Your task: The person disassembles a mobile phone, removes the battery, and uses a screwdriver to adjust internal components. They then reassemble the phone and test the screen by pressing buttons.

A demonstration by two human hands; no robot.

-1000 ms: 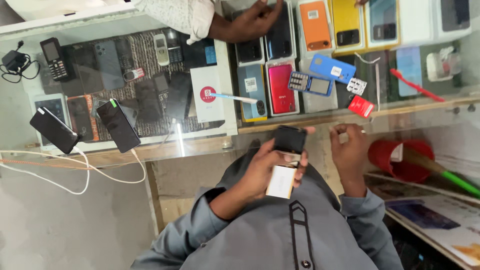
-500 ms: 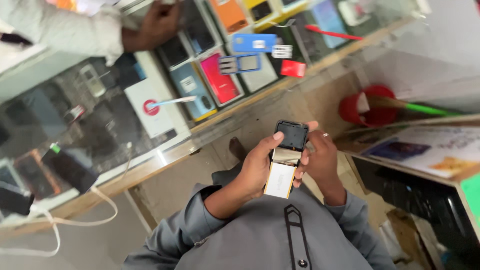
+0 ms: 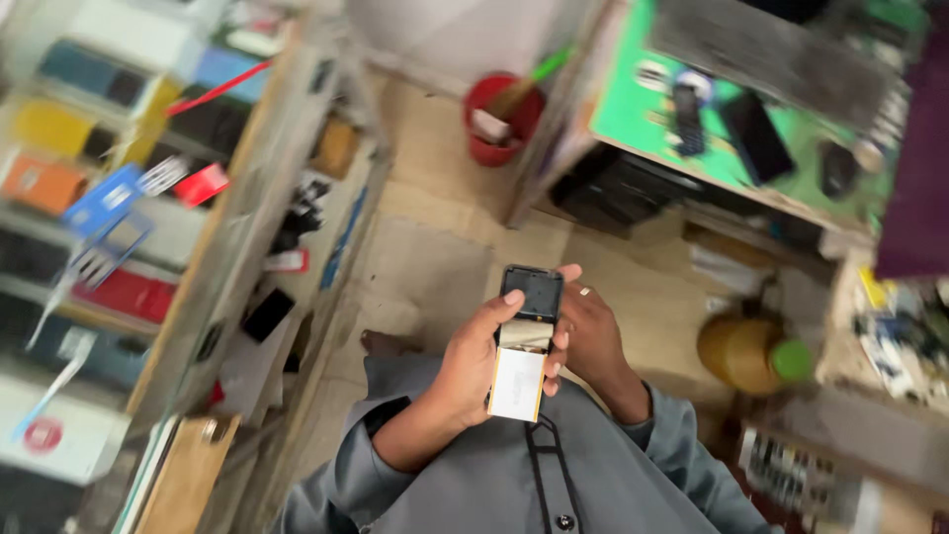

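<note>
Your left hand [image 3: 473,368] is wrapped round a small dark phone [image 3: 531,295] w/ its back off, thumb up along the left edge, fingers closed under it; a white battery w/ a yellow edge [image 3: 517,383] sits in the lower part of the body, just below the dark upper section. Your right hand [image 3: 590,336] cups the same phone from the other side, fingertips on its right edge and top corner, a ring on one finger. So both hands are together, clamped on the phone, held in front of your chest over the grey shirt [image 3: 514,485]. Below the hands is a tan floor [image 3: 435,247]. To your left runs a glass counter [image 3: 213,227] w/ coloured phone boxes, blurred, incl. blue, red and orange ones. Ahead on the floor stands a red bucket [image 3: 499,119] w/ a green-handled tool in it. To your right is a bench w/ a green mat [image 3: 652,119] carrying a few dark phones, and nearer you a brown jar w/ a green lid [image 3: 753,354]. Much of the edge detail is too blurred to tell.
</note>
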